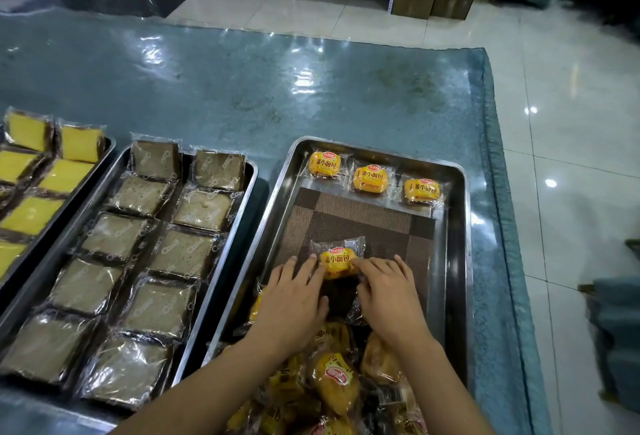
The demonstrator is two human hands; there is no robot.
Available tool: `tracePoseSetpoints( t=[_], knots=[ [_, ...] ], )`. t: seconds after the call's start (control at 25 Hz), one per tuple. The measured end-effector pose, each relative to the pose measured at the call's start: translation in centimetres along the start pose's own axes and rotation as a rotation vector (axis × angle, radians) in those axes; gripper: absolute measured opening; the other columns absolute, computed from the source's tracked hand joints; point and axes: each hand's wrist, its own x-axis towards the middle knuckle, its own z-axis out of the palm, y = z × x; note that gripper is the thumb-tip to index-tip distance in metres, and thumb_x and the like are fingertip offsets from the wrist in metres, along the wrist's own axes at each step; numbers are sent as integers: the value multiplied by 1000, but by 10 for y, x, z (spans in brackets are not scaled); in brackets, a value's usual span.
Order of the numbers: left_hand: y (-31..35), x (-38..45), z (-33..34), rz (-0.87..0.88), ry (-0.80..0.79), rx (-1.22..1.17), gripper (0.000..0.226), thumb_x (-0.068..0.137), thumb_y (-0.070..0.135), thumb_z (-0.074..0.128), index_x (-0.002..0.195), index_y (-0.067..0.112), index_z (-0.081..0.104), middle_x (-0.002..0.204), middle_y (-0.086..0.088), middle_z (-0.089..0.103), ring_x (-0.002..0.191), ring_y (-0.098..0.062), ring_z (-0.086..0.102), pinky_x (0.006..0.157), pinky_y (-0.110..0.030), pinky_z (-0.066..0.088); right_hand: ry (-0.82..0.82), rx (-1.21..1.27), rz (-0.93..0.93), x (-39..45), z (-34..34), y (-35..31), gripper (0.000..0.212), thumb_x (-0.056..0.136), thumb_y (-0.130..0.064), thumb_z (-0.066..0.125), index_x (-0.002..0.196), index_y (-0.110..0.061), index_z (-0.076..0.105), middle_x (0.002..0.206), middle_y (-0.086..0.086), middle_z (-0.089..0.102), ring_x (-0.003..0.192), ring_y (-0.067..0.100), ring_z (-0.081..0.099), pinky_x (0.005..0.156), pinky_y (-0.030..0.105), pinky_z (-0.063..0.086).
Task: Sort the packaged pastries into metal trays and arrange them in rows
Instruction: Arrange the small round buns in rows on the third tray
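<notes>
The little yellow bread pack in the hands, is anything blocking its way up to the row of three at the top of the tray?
Nothing visible does. Between the bread pack, touched by the left hand and right hand, and the row of three lies only the bare brown mat in the tray.

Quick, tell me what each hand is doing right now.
Left hand: fingers straight, touching the left side of the orange bun packet.
Right hand: fingers straight, touching its right side.
</notes>
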Motion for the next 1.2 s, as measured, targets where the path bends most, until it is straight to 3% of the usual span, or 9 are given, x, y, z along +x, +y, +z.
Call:
tracePoseSetpoints(
  t=[0.2, 0.48, 0.6, 0.8, 1.2],
  knots=[
    [1, 4, 5, 75, -7, -44, 59, 106, 48, 24, 159, 28, 10, 167, 4, 13, 153, -26, 11, 123, -42, 8, -28, 0, -10, -3, 8, -3, 47, 103, -26, 45, 149, -35, 44, 146, -14, 52, 139, 8, 40, 127, 39, 3],
    [-17, 20, 7, 69, 16, -4, 80, 87, 57, -9, 160, 30, 5, 169, 1, 7, 154, -30, 9, 123, -45, 9, -48, 9, -36, 15, 14, -14, 53, 102, -25, 43, 153, -33, 34, 152, -10, 48, 142, 10, 37, 127, 39, 3],
    [-28, 35, 1, 51, 23, 27, 79, 89, 55, -5, 161, 27, 11, 168, 0, 11, 153, -32, 13, 122, -46, 14, -69, 5, -47, 29, 16, -18, 57, 101, -26, 43, 157, -32, 29, 157, -10, 41, 146, 10, 33, 127, 40, 2],
    [-43, 59, -4, 24, 30, 45, 62, 105, 48, 26, 161, 27, 9, 168, 0, 9, 153, -32, 10, 122, -46, 12, -99, -12, -58, 54, 18, -24, 64, 101, -27, 43, 160, -31, 19, 164, -9, 29, 150, 11, 26, 127, 44, 1],
    [-60, 96, -17, 6, 74, 48, 63, 105, 47, 31, 160, 27, 9, 168, 0, 9, 153, -32, 9, 122, -47, 8, -112, -15, -66, 95, 19, -26, 70, 100, -26, 48, 161, -31, 14, 166, -9, 23, 152, 11, 22, 127, 47, 0]
  ],
)
